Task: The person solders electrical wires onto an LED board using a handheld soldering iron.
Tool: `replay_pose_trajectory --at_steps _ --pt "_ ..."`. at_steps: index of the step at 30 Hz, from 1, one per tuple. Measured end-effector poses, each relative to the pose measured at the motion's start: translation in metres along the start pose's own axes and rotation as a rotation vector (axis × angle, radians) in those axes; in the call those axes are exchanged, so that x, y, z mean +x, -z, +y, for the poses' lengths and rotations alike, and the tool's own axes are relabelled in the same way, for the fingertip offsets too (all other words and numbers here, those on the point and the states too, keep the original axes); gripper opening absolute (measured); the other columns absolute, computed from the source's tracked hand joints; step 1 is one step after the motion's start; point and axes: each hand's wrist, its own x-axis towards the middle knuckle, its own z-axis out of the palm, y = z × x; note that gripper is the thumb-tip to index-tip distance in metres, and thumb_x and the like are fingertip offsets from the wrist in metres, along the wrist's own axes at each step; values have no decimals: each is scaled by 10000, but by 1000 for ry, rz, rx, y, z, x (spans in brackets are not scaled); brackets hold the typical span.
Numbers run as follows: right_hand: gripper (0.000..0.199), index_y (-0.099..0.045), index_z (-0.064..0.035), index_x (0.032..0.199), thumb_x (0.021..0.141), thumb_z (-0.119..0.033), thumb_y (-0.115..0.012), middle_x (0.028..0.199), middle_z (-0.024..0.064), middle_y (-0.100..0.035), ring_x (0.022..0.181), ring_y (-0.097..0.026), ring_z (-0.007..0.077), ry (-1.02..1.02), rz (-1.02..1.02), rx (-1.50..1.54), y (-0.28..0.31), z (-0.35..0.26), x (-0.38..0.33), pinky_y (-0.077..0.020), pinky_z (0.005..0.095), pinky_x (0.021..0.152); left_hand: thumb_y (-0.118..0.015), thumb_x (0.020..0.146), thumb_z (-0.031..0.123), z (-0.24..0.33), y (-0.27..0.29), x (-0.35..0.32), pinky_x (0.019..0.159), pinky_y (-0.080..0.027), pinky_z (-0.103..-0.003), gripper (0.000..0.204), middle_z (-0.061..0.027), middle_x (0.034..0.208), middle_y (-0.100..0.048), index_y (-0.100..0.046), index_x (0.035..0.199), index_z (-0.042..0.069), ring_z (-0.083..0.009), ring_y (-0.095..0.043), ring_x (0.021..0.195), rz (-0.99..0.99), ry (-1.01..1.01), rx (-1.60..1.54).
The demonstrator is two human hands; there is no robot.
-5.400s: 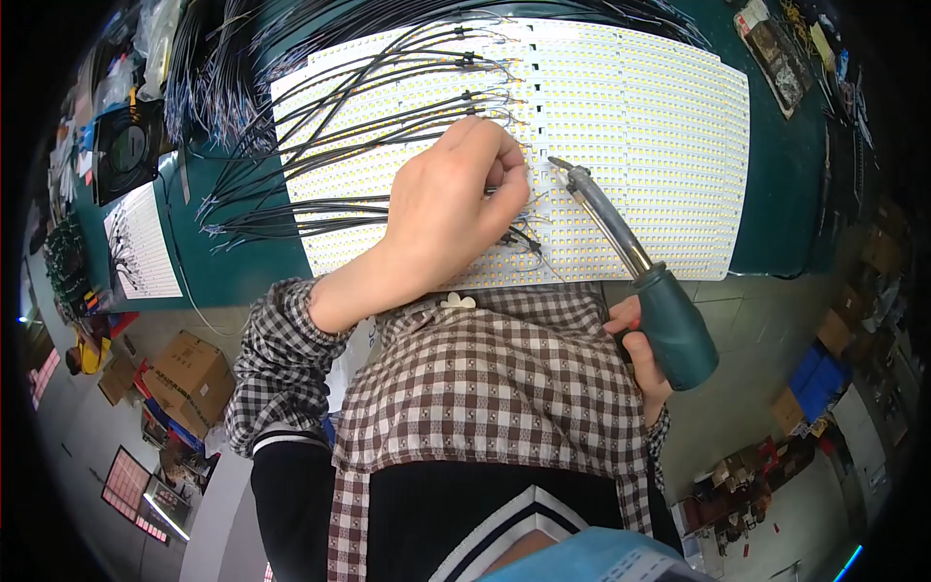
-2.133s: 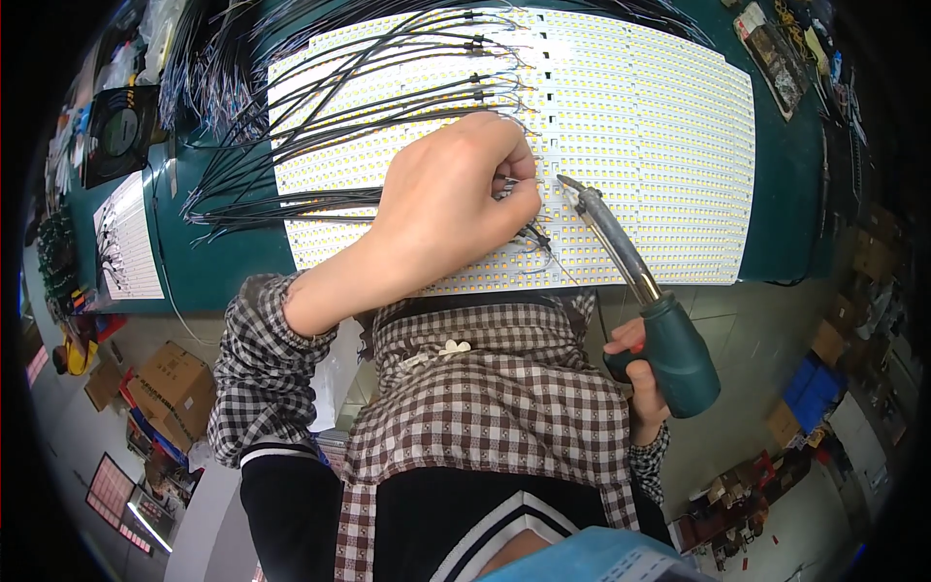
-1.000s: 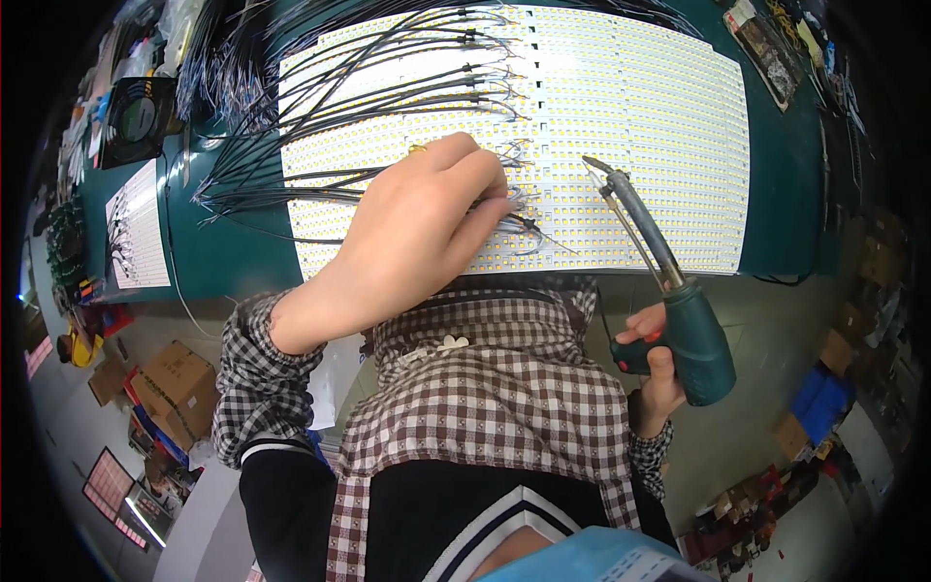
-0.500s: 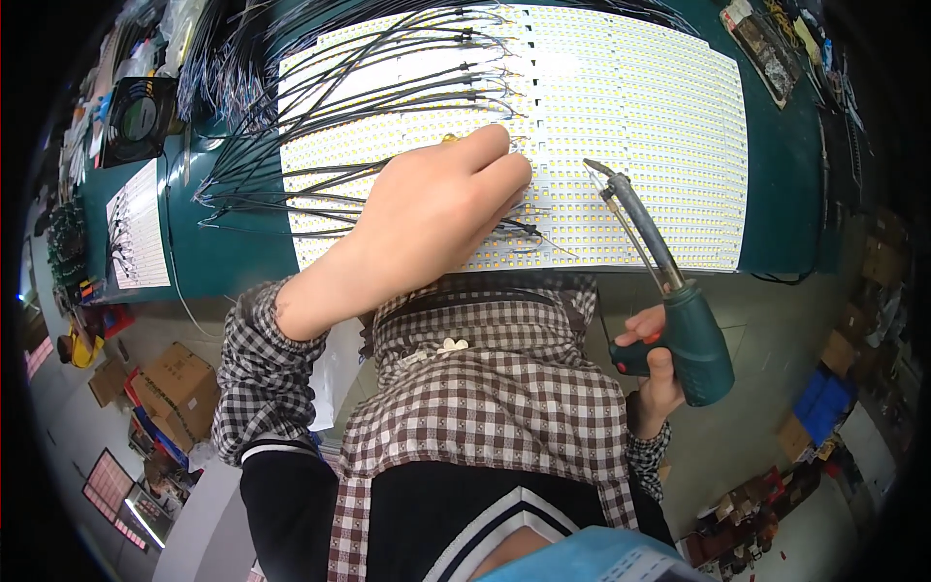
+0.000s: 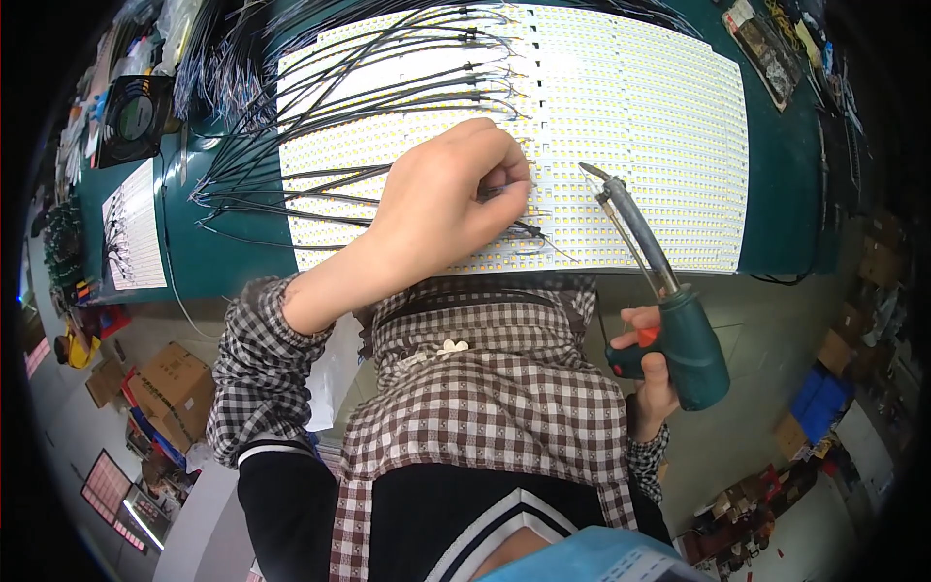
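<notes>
A thin black wire (image 5: 531,231) is pinched in the curled fingers of the left hand (image 5: 451,199) on the white dotted LED panel (image 5: 621,116) at upper centre, while a teal-handled soldering gun (image 5: 669,310) with a slim metal tip is gripped by the right hand (image 5: 648,373) at right, beside loose black wire bundles (image 5: 320,126).

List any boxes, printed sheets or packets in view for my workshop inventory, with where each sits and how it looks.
Cardboard boxes: brown, on the floor at lower left.
White sheet: rectangular, with dark marks, on the green bench at left.
Flat packet: dark, printed, at the bench's far right corner.
Blue bins: stacked on the floor at right.
No screen can be told for certain.
</notes>
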Motion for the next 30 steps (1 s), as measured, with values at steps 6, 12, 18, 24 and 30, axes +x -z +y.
replay_pose_trajectory --at_steps 6,12,18,24,30 --pt "551 -535 90 1086 866 -411 -603 999 211 -597 731 -619 205 33 55 -172 -6 0 -5 -511 285 647 -663 756 22 2 -1 1 534 -428 -259 85 -49 716 -521 -590 800 15 -139 -521 615 -3 12 49" --pt "548 -546 77 1050 859 -433 -609 984 204 -600 739 -625 211 -29 28 -194 -7 -3 -6 -501 324 674 -643 748 82 0 -8 -3 536 -461 -356 73 -68 723 -560 -582 784 63 -248 -584 617 67 -8 20" --pt "498 -559 77 1010 870 -399 -599 952 195 -608 741 -619 219 3 -12 -201 -5 -2 -4 -488 343 720 -633 751 78 2 -8 -1 548 -463 -373 70 -76 735 -561 -570 772 56 -277 -582 637 41 -25 95" --pt "424 -566 50 933 869 -367 -610 843 149 -609 777 -594 209 28 -54 -181 -5 4 -6 -471 345 758 -635 743 77 2 -9 -2 543 -458 -380 78 -80 727 -558 -565 770 56 -286 -578 633 66 -32 91" --pt "689 -459 117 1238 734 -193 -813 817 146 -665 749 -661 206 73 -9 -128 2 16 -9 -566 311 675 -637 733 70 4 -10 -2 533 -454 -381 87 -84 724 -556 -559 767 56 -285 -576 626 73 -20 121"
